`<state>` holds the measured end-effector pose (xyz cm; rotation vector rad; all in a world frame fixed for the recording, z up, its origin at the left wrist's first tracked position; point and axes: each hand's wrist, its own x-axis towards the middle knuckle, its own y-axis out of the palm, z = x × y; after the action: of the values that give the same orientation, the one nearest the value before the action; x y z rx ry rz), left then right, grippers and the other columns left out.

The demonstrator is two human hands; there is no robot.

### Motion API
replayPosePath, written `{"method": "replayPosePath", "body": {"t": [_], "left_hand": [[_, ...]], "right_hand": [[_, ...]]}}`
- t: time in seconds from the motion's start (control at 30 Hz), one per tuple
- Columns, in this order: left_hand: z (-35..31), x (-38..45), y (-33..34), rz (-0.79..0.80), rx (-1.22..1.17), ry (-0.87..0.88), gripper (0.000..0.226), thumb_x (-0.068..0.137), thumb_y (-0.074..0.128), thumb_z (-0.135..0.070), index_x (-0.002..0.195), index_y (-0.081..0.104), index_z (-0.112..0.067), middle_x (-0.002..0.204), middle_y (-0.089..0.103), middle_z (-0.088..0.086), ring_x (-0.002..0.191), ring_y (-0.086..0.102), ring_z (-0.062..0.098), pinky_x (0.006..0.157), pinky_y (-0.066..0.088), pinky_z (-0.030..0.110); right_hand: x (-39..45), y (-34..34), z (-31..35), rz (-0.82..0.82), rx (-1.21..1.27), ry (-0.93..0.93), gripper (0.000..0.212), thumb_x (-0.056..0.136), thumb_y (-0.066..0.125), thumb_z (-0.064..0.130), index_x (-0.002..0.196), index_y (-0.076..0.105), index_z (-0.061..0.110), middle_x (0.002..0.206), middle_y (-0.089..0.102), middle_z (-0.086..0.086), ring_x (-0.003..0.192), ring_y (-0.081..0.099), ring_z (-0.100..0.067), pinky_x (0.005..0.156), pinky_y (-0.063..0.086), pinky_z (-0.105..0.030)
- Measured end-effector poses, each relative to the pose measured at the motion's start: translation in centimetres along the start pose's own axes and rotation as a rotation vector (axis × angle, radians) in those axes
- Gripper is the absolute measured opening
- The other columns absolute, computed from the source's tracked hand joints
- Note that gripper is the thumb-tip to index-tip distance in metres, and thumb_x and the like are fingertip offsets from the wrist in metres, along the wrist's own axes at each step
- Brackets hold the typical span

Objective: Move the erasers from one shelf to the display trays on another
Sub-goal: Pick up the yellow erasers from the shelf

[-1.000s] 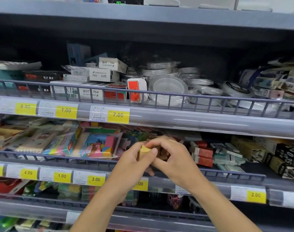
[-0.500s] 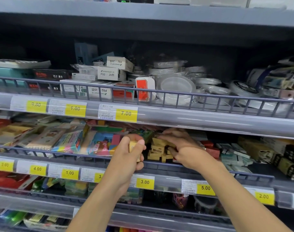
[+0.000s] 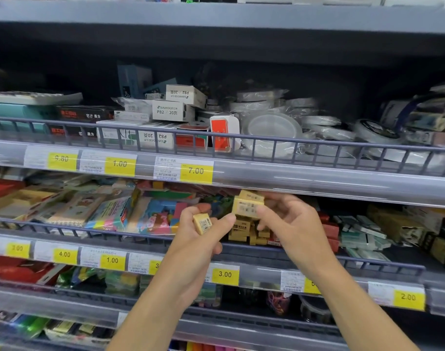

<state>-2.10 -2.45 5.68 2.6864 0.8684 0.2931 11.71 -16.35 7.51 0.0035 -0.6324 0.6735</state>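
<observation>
On the middle shelf [image 3: 368, 264] lies a heap of small yellow boxed erasers [image 3: 244, 230]. My left hand [image 3: 198, 239] grips one yellow eraser [image 3: 202, 222] in front of the shelf rail. My right hand [image 3: 289, 224] pinches two stacked yellow erasers [image 3: 248, 205] just above the heap, close to my left hand. No display tray is in view.
A low wire rail [image 3: 89, 230] runs along the front of the middle shelf, with yellow price tags [image 3: 225, 274] below it. Colourful packs [image 3: 155, 214] lie left of the heap, red and green boxes [image 3: 343, 234] right. The shelf above [image 3: 317, 181] overhangs closely.
My right hand reached into the heap and has lifted out with two erasers. My left hand has kept its eraser and stayed in front of the rail.
</observation>
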Motion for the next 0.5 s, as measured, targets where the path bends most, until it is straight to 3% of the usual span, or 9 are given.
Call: {"method": "replayPosePath", "body": {"t": [0.13,0.23,0.3,0.37,0.43,0.5], "left_hand": [[0.7,-0.6,1.1,0.037,-0.176,0.007,0.084,0.06,0.096,-0.046,0.131,0.054,-0.03,0.113,0.077,0.003,0.093,0.07,0.016,0.08,0.055,0.035],[0.9,-0.8,1.4,-0.043,-0.233,0.002,0.06,0.072,0.09,-0.039,0.124,0.061,-0.03,0.113,0.076,0.013,0.101,0.074,0.028,0.083,0.062,0.04],[0.9,-0.8,1.2,-0.094,-0.242,0.016,0.037,0.083,0.082,-0.031,0.116,0.065,-0.028,0.108,0.072,0.013,0.09,0.073,0.027,0.071,0.061,0.034],[1.0,-0.7,0.9,-0.11,-0.258,0.031,0.024,0.091,0.076,-0.017,0.111,0.067,-0.026,0.091,0.074,0.005,0.075,0.07,0.018,0.061,0.058,0.029],[0.9,-0.6,0.6,-0.114,-0.264,0.035,0.024,0.092,0.073,-0.006,0.107,0.067,-0.024,0.077,0.074,-0.001,0.07,0.071,0.015,0.063,0.06,0.03],[0.8,-0.5,0.2,-0.134,-0.246,0.05,0.029,0.089,0.073,0.001,0.106,0.068,-0.022,0.081,0.072,0.0,0.073,0.072,0.015,0.067,0.061,0.032]], "right_hand": [[-2.3,3.0,1.0,0.123,0.132,-0.033,0.022,0.091,0.071,0.025,0.113,0.071,0.027,0.106,0.075,0.002,0.09,0.071,-0.013,0.074,0.057,-0.025],[-3.3,4.4,0.4,0.151,0.006,-0.029,0.023,0.092,0.07,0.03,0.114,0.07,0.037,0.111,0.067,0.009,0.099,0.066,-0.016,0.08,0.057,-0.032],[-3.6,4.8,-0.1,0.129,-0.08,-0.026,0.026,0.088,0.07,0.044,0.114,0.07,0.043,0.111,0.058,0.014,0.098,0.06,-0.013,0.077,0.052,-0.026],[-3.6,4.8,-0.5,0.159,-0.134,-0.036,0.031,0.084,0.069,0.052,0.115,0.07,0.045,0.109,0.054,0.015,0.096,0.058,-0.013,0.074,0.049,-0.022],[-3.4,4.5,-0.7,0.203,-0.197,-0.061,0.032,0.083,0.069,0.054,0.114,0.069,0.047,0.111,0.054,0.016,0.101,0.059,-0.012,0.077,0.049,-0.02],[-2.6,3.5,-0.9,0.175,-0.249,-0.061,0.031,0.082,0.069,0.057,0.112,0.069,0.049,0.113,0.057,0.019,0.102,0.06,-0.008,0.078,0.05,-0.019]]}}
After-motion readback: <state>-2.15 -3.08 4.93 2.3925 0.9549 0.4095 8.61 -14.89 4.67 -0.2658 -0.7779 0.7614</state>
